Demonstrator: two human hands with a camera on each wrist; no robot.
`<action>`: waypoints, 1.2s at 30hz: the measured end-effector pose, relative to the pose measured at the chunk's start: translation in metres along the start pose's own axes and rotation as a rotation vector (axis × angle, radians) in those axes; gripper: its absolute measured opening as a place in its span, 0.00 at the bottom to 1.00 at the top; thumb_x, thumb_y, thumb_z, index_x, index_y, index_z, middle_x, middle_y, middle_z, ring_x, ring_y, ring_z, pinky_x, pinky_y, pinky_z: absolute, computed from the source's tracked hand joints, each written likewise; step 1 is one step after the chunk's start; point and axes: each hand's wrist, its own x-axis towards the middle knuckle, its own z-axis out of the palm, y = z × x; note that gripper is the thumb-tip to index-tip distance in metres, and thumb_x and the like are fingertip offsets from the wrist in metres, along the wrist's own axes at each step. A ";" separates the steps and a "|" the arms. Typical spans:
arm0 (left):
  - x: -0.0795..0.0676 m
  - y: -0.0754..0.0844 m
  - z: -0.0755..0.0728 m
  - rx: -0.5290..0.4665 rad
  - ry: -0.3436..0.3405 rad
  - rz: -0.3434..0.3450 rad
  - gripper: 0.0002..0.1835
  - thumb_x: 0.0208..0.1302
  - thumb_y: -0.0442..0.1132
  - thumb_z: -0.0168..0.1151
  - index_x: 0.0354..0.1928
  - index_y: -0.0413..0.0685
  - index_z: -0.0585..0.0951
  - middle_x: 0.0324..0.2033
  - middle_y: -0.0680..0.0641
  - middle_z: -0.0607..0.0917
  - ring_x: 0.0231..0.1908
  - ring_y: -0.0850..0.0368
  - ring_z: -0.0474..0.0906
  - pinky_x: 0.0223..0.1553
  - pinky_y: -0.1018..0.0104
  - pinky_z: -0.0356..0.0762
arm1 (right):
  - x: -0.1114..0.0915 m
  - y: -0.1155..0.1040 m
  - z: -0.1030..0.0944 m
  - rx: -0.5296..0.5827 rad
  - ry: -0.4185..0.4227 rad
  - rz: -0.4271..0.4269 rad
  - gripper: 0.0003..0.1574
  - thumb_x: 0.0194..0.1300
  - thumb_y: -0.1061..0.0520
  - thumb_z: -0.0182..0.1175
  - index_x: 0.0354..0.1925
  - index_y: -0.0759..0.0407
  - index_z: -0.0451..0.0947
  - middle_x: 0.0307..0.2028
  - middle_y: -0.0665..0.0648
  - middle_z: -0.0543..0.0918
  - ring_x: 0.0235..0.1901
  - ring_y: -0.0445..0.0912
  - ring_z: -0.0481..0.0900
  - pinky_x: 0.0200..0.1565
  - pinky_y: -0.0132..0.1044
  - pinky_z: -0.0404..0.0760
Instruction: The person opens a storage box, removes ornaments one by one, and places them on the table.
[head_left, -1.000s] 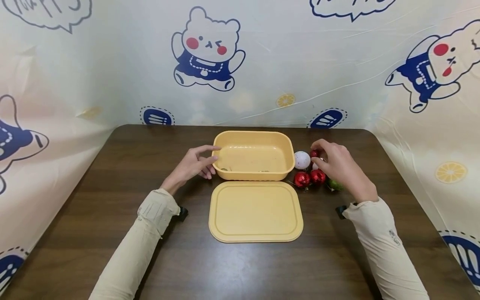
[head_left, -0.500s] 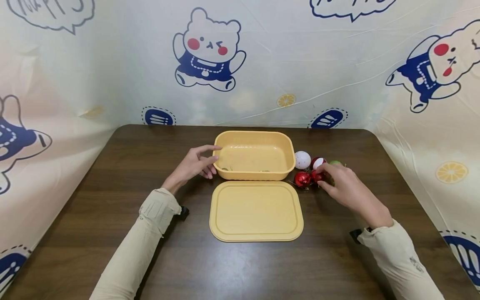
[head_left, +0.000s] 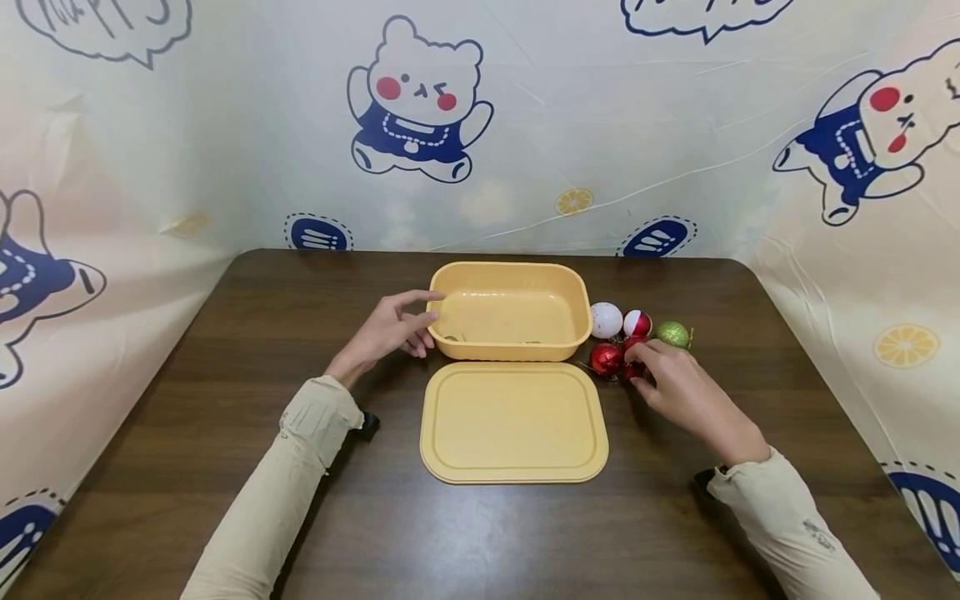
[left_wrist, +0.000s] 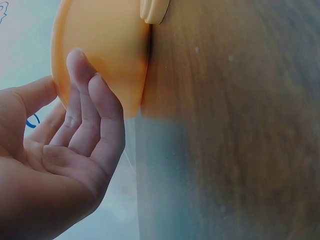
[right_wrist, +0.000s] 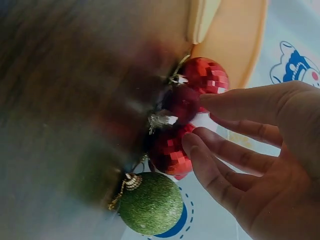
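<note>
Near the bottom centre of the head view, a yellow lid flat on the dark wooden table. Just above it, the yellow box, upright and uncovered. At centre left, left hand released, straight fingers resting against the box's left wall. At centre right, right hand grasping a faceted red bauble between thumb and fingers. Touching it, another faceted red bauble. Slightly higher: white speckled ball, red-and-white ball, green glitter bauble.
</note>
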 end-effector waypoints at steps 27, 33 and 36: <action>-0.002 0.001 -0.002 0.010 -0.006 -0.009 0.25 0.72 0.43 0.60 0.68 0.49 0.73 0.28 0.29 0.84 0.20 0.51 0.81 0.27 0.55 0.85 | 0.006 -0.007 -0.022 -0.037 -0.009 0.066 0.11 0.58 0.69 0.67 0.42 0.63 0.84 0.39 0.61 0.83 0.38 0.52 0.80 0.41 0.52 0.84; -0.001 0.000 -0.001 0.002 -0.011 -0.007 0.26 0.72 0.43 0.61 0.69 0.46 0.71 0.27 0.30 0.84 0.19 0.51 0.81 0.28 0.54 0.85 | 0.011 -0.009 -0.028 -0.039 0.028 0.051 0.12 0.58 0.71 0.66 0.42 0.64 0.84 0.37 0.62 0.83 0.36 0.54 0.80 0.40 0.52 0.83; -0.001 0.001 -0.001 -0.002 -0.011 -0.007 0.27 0.72 0.43 0.61 0.69 0.45 0.71 0.27 0.31 0.84 0.19 0.51 0.81 0.28 0.54 0.85 | 0.015 -0.010 -0.031 -0.032 0.047 0.037 0.12 0.57 0.72 0.65 0.41 0.64 0.84 0.36 0.61 0.83 0.33 0.53 0.79 0.38 0.49 0.83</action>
